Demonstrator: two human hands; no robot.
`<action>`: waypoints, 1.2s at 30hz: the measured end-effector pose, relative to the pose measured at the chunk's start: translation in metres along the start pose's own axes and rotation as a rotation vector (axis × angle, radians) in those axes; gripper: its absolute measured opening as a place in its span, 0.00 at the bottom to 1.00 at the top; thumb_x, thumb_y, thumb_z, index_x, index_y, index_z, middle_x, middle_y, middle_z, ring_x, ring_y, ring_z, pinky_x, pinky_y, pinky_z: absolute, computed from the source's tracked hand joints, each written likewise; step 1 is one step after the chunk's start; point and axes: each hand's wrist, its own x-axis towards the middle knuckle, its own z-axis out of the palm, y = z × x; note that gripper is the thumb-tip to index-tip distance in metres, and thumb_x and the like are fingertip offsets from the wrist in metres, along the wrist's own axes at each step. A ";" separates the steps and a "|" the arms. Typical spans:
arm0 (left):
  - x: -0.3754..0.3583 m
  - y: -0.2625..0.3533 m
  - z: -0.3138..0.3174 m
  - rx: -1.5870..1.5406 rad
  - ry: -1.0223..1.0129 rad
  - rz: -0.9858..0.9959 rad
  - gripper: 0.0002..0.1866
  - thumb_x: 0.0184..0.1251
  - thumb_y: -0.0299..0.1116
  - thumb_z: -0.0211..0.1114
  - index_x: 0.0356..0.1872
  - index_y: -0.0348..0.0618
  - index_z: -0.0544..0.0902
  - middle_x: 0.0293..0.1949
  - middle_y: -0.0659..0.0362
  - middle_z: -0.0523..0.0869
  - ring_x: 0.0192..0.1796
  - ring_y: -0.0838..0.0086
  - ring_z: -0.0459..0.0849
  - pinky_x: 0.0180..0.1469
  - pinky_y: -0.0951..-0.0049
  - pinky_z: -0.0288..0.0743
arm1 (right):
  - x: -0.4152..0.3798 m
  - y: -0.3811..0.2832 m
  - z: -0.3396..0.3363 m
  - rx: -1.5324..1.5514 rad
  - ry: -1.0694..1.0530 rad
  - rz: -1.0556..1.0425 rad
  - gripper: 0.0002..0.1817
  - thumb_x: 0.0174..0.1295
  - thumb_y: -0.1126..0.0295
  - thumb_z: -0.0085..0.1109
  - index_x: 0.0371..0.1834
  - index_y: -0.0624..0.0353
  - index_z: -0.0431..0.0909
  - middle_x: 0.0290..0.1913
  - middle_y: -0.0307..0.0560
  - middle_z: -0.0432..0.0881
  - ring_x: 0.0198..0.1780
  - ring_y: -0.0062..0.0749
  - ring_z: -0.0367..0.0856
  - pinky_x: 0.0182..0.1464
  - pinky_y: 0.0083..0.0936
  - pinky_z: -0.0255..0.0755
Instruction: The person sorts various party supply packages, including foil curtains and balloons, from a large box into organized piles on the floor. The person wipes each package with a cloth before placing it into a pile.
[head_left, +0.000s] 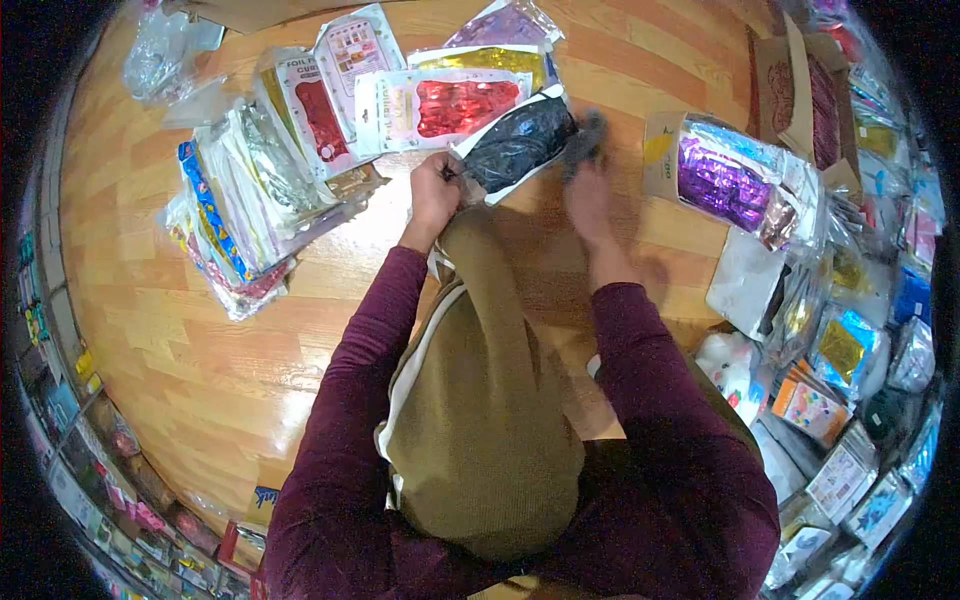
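A packet with black foil (522, 146) and a white card edge lies tilted on the floor between my hands. My left hand (436, 197) is closed on the packet's lower left corner. At the packet's right end, my right hand (590, 190) is blurred by motion, its fingers round a dark grey, cloth-like wad (586, 138). Just beyond the black packet is a red foil curtain packet (455, 108), partly over a gold foil packet (490, 66).
A stack of clear and white packets (260, 180) lies to the left. Purple foil packets (715, 180) sit to the right, near an open cardboard box (790, 90). Many bagged goods (840, 400) line the right side. Shelves (90, 440) stand at the left edge.
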 end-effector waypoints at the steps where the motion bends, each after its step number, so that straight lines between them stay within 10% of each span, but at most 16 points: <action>1: -0.003 0.008 -0.006 -0.088 0.058 0.018 0.07 0.41 0.14 0.56 0.23 0.35 0.76 0.23 0.55 0.79 0.26 0.73 0.78 0.32 0.76 0.71 | -0.002 0.014 -0.004 -0.107 0.006 0.039 0.23 0.49 0.79 0.46 0.53 0.65 0.65 0.61 0.62 0.57 0.59 0.56 0.60 0.56 0.40 0.63; 7: 0.025 0.068 -0.053 -0.006 0.174 0.295 0.06 0.46 0.16 0.57 0.27 0.35 0.77 0.28 0.55 0.81 0.32 0.73 0.81 0.36 0.75 0.75 | -0.034 0.050 -0.003 -0.173 -0.047 0.139 0.27 0.48 0.78 0.50 0.55 0.65 0.62 0.62 0.63 0.55 0.58 0.58 0.60 0.58 0.41 0.59; 15: 0.084 0.026 -0.052 0.198 0.249 0.114 0.07 0.46 0.21 0.63 0.29 0.34 0.77 0.27 0.54 0.82 0.30 0.73 0.81 0.35 0.77 0.73 | -0.053 0.039 0.014 0.038 0.123 0.203 0.30 0.45 0.80 0.50 0.56 0.63 0.60 0.59 0.61 0.58 0.56 0.59 0.58 0.59 0.42 0.55; 20: 0.077 0.051 -0.049 0.664 0.190 0.154 0.38 0.27 0.38 0.76 0.48 0.44 0.71 0.48 0.45 0.68 0.53 0.50 0.64 0.54 0.56 0.61 | -0.056 0.042 0.009 -0.033 0.133 0.142 0.29 0.43 0.80 0.51 0.54 0.65 0.62 0.57 0.61 0.61 0.54 0.59 0.60 0.57 0.42 0.58; 27: 0.160 0.058 -0.020 0.964 -0.066 0.343 0.61 0.22 0.40 0.79 0.64 0.40 0.51 0.57 0.38 0.62 0.60 0.47 0.60 0.59 0.56 0.59 | -0.055 0.070 0.008 -0.100 0.083 0.026 0.25 0.39 0.78 0.57 0.45 0.66 0.66 0.53 0.62 0.63 0.51 0.57 0.63 0.54 0.42 0.61; 36: 0.172 0.057 -0.014 0.941 -0.247 0.013 0.50 0.28 0.45 0.76 0.58 0.43 0.59 0.50 0.44 0.73 0.54 0.49 0.70 0.54 0.52 0.66 | -0.048 0.050 0.008 -0.093 0.044 0.178 0.33 0.38 0.74 0.62 0.53 0.65 0.63 0.55 0.60 0.62 0.55 0.55 0.61 0.57 0.40 0.59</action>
